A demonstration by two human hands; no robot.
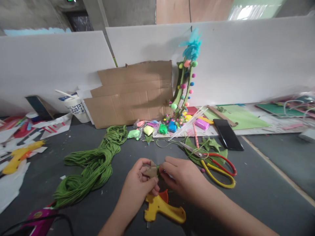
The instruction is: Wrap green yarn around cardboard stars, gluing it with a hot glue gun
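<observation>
My left hand point(144, 180) is closed around a small grey-brown cardboard star point(152, 171), of which a few points show between the fingers. My right hand point(180, 170) pinches green yarn point(158, 167) at the star's right side; the fingertips partly hide it. Just below both hands a yellow glue gun point(162, 209) with an orange trigger lies on the dark table. Scissors point(209, 162) with red and yellow handles rest to the right of my right hand, among loose green yarn and green star shapes point(211, 143).
A green yarn skein point(91, 167) lies at left. Behind stand cardboard point(135, 95) and a pom-pom-trimmed green decoration point(183, 82) with a blue tulle top. Clay packets point(148, 130), a phone point(227, 134), a paper cup point(77, 108), a second yellow glue gun point(22, 155) and a magenta tool point(40, 223) surround.
</observation>
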